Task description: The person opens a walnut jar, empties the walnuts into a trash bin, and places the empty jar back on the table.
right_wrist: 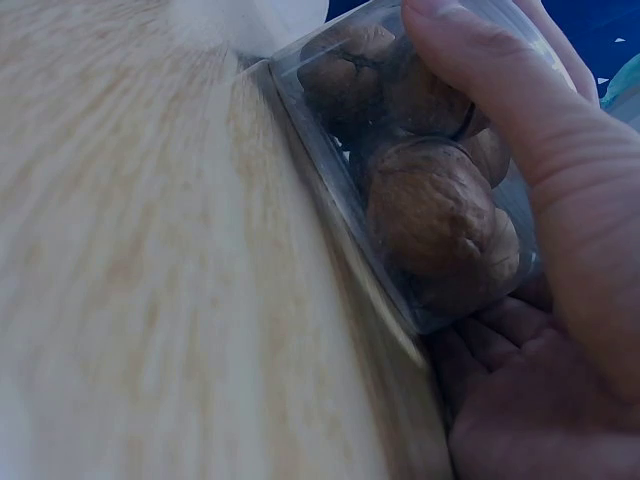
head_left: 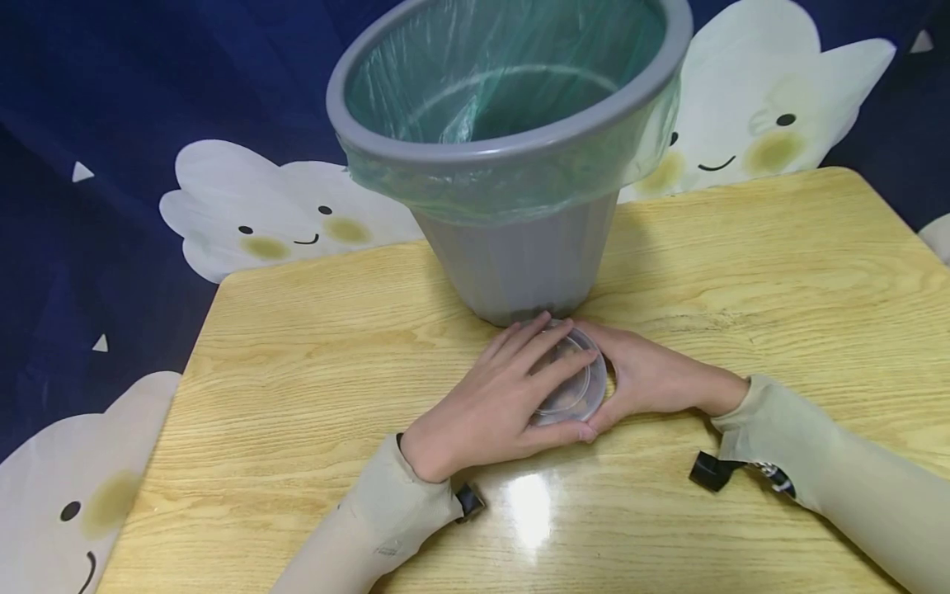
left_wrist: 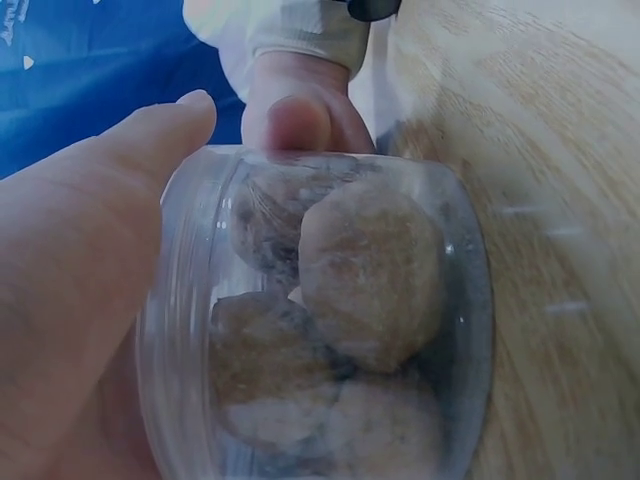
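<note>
A clear round plastic jar (left_wrist: 466,330) stands on the table with several walnuts (right_wrist: 430,205) inside. My left hand (head_left: 493,400) lies over its transparent lid (head_left: 575,392), fingers spread across the top and thumb along the near rim. It grips the lid from above. From the right side, my right hand (head_left: 646,371) holds the jar's body, its thumb at the near side close to the left thumb. In the right wrist view the right thumb rests along the clear wall, with the other fingers around the far side.
Just behind the jar stands a grey bin (head_left: 519,256) lined with a green plastic bag (head_left: 482,186). The light wooden table (head_left: 297,371) extends to both sides. A dark blue cloth (head_left: 96,247) with smiling clouds hangs beyond its back and left edges.
</note>
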A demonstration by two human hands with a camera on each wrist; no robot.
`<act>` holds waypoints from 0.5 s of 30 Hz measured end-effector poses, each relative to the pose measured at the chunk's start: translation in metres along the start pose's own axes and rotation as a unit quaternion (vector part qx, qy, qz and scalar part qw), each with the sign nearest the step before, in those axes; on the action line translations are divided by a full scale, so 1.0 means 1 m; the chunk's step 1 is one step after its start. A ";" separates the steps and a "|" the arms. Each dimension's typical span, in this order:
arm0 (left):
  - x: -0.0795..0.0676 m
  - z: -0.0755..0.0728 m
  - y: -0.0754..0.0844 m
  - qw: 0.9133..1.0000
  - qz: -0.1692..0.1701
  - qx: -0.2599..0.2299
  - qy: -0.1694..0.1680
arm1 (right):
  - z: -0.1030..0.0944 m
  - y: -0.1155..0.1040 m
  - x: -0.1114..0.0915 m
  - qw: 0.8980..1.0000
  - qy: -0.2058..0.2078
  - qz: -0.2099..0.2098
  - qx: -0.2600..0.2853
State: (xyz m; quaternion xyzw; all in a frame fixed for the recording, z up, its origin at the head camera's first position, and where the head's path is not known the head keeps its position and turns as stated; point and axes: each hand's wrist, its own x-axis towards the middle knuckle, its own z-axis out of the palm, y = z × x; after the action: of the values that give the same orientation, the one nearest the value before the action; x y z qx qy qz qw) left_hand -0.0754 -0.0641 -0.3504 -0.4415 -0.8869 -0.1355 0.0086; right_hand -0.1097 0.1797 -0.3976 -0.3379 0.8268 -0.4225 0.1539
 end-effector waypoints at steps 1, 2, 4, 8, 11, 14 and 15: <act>0.000 0.000 0.000 1.000 -0.001 -0.002 -0.001 | 0.000 0.000 0.000 1.000 -0.001 0.000 0.001; 0.000 0.000 0.001 1.000 -0.002 -0.004 -0.001 | 0.000 0.000 0.000 1.000 0.000 0.000 0.000; 0.000 0.000 0.001 1.000 -0.004 -0.006 -0.004 | 0.000 0.001 0.000 1.000 0.000 -0.002 -0.003; 0.000 0.000 0.001 1.000 -0.007 -0.012 -0.009 | 0.000 0.001 0.001 1.000 0.001 -0.004 -0.006; 0.000 0.000 0.001 1.000 -0.008 -0.017 -0.009 | 0.000 0.002 0.001 1.000 0.000 -0.004 -0.009; 0.000 -0.001 0.002 1.000 -0.010 -0.020 -0.007 | 0.000 0.002 0.001 1.000 -0.002 -0.005 -0.010; 0.000 -0.001 0.002 1.000 -0.011 -0.018 -0.007 | 0.000 0.002 0.001 1.000 -0.003 -0.005 -0.012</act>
State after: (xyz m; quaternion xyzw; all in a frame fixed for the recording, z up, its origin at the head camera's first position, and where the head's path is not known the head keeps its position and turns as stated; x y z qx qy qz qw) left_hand -0.0738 -0.0633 -0.3490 -0.4327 -0.8891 -0.1490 -0.0069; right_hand -0.1112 0.1797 -0.3994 -0.3454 0.8294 -0.4127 0.1502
